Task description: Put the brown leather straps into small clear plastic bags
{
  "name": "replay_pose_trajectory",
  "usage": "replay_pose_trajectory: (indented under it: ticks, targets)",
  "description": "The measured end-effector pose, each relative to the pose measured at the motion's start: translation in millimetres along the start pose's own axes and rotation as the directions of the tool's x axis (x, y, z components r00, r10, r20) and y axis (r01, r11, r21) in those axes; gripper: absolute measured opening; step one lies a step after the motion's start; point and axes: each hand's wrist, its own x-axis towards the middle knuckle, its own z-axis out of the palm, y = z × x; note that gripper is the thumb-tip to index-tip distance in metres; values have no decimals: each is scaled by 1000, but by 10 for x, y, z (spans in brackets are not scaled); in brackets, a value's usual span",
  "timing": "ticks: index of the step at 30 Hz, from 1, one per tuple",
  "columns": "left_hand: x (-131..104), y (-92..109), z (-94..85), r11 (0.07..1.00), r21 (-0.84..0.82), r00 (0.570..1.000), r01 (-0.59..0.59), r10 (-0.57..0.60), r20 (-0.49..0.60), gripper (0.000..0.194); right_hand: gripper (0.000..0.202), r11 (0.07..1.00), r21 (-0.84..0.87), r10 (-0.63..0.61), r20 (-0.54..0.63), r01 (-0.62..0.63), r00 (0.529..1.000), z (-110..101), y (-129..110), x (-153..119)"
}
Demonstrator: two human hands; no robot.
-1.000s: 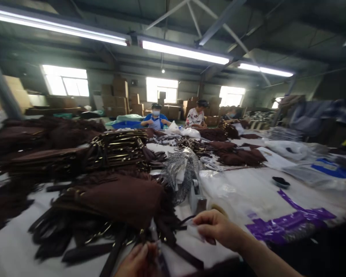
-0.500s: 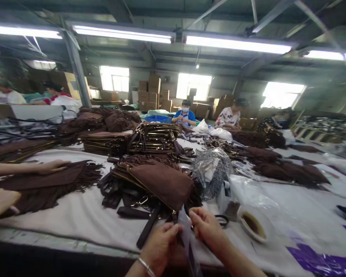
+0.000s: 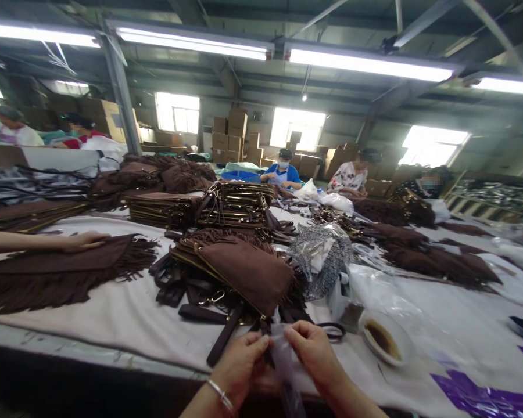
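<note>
A narrow, translucent plastic sleeve (image 3: pixel 283 357) hangs between my hands at the table's front edge. My left hand (image 3: pixel 242 363), with a bracelet at the wrist, is closed in a pinch at the sleeve's left edge, beside a dark strap end; its fingertips are partly hidden. On the other side, my right hand (image 3: pixel 311 351) pinches the sleeve's upper right edge between thumb and fingers. Just beyond them lies a brown fringed pouch (image 3: pixel 248 273) with a gold zip, on top of a stack of similar pouches. Dark wrist straps (image 3: pixel 224 339) with metal clasps spread out beside the stack.
A co-worker's hand (image 3: pixel 85 241) rests on a fringed brown piece (image 3: pixel 70 270) at left. To the right stand a bowl of brown contents (image 3: pixel 381 339) and purple plastic (image 3: pixel 483 395). Stacked pouches (image 3: pixel 235 206) lie behind; several people sit across the table.
The sleeve has turned flatter toward me and its top sits lower between my hands. The co-worker's nearer hand at left has gone out of view. The camera has shifted slightly.
</note>
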Motion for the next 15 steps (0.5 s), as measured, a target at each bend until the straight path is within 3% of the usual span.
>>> replay_pose_trajectory:
  ticks: [7,15]
  targets:
    - [-38,302,55,999,-36,999,24,-26,-33,31,23,983,-174,-56,39,62,998,-57,14,-197]
    - [67,200,195,1000,19,996,-9,11,-94,38,22,977,-211,-22,41,30,999,-93,80,-293]
